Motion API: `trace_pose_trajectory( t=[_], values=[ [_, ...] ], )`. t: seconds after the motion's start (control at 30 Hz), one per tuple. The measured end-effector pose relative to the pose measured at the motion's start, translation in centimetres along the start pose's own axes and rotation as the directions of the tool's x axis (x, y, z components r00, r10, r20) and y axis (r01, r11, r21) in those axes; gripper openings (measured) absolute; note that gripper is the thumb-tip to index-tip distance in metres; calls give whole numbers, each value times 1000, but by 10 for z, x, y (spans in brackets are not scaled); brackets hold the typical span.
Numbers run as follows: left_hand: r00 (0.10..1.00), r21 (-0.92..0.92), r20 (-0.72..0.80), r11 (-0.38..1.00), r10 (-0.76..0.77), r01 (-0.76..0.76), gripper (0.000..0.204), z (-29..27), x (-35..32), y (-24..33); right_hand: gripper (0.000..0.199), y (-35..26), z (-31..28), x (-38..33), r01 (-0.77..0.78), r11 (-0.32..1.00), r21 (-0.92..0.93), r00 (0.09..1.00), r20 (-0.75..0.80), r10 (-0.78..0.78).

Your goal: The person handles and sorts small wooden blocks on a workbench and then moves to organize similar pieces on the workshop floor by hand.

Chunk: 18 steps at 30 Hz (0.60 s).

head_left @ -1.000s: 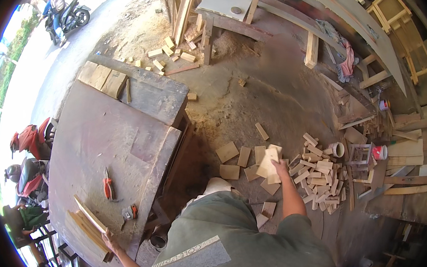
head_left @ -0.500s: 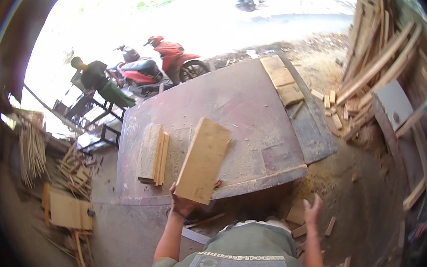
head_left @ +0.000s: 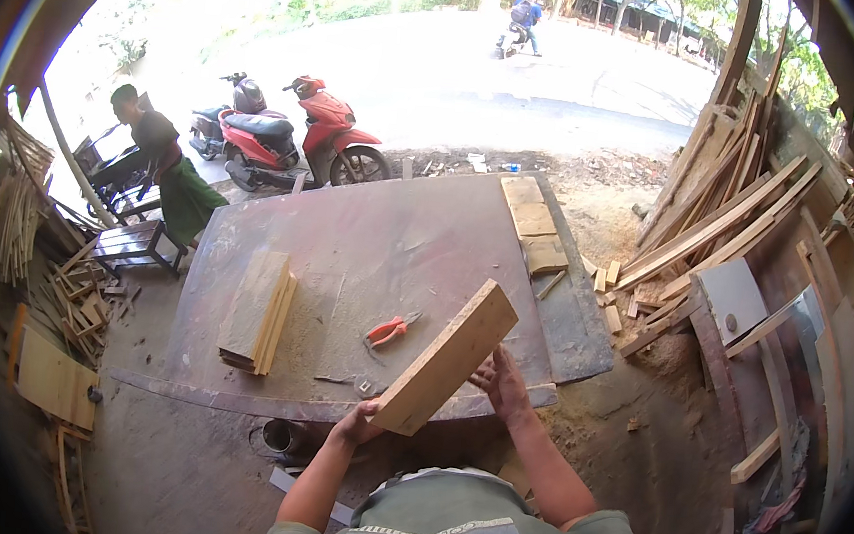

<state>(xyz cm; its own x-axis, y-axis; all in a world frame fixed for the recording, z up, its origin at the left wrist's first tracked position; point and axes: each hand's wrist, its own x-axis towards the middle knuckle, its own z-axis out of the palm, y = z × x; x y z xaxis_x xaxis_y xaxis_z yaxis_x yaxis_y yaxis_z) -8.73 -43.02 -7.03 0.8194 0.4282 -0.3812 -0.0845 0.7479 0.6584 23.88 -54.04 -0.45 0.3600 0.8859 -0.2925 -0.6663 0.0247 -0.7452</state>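
Note:
I hold a pale wooden board (head_left: 448, 357) tilted above the near edge of a large dark metal table (head_left: 369, 232). My left hand (head_left: 358, 424) grips the board's lower near end. My right hand (head_left: 500, 381) is pressed against its right side near the middle. On the table to the left lies a stack of similar boards (head_left: 257, 309). Red-handled pliers (head_left: 388, 330) lie just left of the held board.
Flat boards (head_left: 534, 222) line the table's far right edge. Long planks lean at the right (head_left: 721, 225). Wood scraps pile at the left (head_left: 78, 300). A person (head_left: 165, 174) stands by a bench beyond the table, near parked motorbikes (head_left: 302, 140).
My view has swung from the block pile on the ground to the table. The board has come up and to the right, and my right hand has come onto it.

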Motion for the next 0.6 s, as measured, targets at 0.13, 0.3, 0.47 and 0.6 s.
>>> trace_pose_trajectory(
  t=[0.13, 0.3, 0.47, 0.6],
  values=[
    [996, 6, 69, 998, -57, 57, 103, -12, 15, 3, 73, 40, -34, 24, -75, 977, 200, 985, 167, 41],
    [988, -189, 136, 977, -75, 101, 104, 66, 28, 36, 56, 29, -24, 41, -19, 896, 444, 995, 94, -25],
    [929, -144, 359, 978, -88, 148, 114, 53, 52, 34, 54, 3, -35, 63, 82, 910, 407, 984, -177, -9],
    [990, -60, 139, 997, -30, 39, 107, 48, 38, 40, 51, -31, -101, 82, 124, 899, 420, 958, -287, 2]
  ],
)
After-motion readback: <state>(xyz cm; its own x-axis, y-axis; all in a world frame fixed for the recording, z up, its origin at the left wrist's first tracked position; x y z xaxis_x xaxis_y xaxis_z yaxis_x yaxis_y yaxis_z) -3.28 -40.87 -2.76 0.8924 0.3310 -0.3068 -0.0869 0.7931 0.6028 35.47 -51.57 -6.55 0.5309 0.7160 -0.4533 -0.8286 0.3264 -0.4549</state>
